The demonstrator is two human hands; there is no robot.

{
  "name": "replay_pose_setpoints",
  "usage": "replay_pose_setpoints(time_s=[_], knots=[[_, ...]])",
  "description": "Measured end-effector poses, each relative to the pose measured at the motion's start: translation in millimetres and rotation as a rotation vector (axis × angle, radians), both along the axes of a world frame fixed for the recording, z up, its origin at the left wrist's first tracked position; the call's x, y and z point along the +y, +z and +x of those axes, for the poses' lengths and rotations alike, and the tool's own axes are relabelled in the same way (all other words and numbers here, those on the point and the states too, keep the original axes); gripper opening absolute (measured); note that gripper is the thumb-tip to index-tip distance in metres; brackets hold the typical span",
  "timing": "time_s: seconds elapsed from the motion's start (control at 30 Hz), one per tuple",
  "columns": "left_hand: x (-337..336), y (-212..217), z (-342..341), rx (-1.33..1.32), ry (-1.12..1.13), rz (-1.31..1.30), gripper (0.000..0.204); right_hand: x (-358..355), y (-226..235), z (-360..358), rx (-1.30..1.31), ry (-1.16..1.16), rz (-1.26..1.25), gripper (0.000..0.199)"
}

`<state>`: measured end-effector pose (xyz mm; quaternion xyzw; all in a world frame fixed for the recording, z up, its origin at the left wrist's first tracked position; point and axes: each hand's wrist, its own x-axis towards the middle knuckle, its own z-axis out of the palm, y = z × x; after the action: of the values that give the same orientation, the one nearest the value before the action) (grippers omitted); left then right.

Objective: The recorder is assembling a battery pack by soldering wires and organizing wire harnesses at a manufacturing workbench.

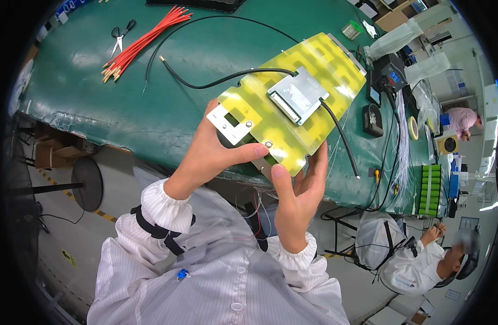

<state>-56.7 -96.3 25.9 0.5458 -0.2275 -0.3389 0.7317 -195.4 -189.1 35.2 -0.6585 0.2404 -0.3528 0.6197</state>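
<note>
A long battery pack (308,142) wrapped in yellow insulating sheet is tilted up off the bench at its near end, held between both my hands. My left hand (208,151) grips its near left corner, thumb over the white end plate (230,124). On the near right corner my right hand (300,197) is closed, its thumb at the edge and its fingers round the side. A silver module (300,96) with a row of connector pins sits on the yellow face. Black cables (227,79) run from it across the bench. The pack's underside is hidden.
Red wires (146,43) lie bundled on the green bench (86,92) beside scissors (120,38). To the right are a solder spool (352,30), a soldering station (389,73), a small black box (372,120), white wires (403,146) and green cells (430,189). A co-worker (422,265) sits at right.
</note>
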Motion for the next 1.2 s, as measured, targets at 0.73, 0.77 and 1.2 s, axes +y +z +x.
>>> replay_pose_setpoints(time_s=[0.73,0.77,1.2], knots=[[-6,-27,15,-0.461,0.138,0.033,0.087,-29,-17,-5,0.146,-0.124,-0.352,0.128],[-6,-27,17,-0.529,0.128,0.034,0.091,-34,-13,-4,0.166,-0.105,-0.441,0.131],[-6,-49,31,-1.061,0.114,0.063,0.117,-36,-32,1,0.121,-0.022,-0.576,0.119]])
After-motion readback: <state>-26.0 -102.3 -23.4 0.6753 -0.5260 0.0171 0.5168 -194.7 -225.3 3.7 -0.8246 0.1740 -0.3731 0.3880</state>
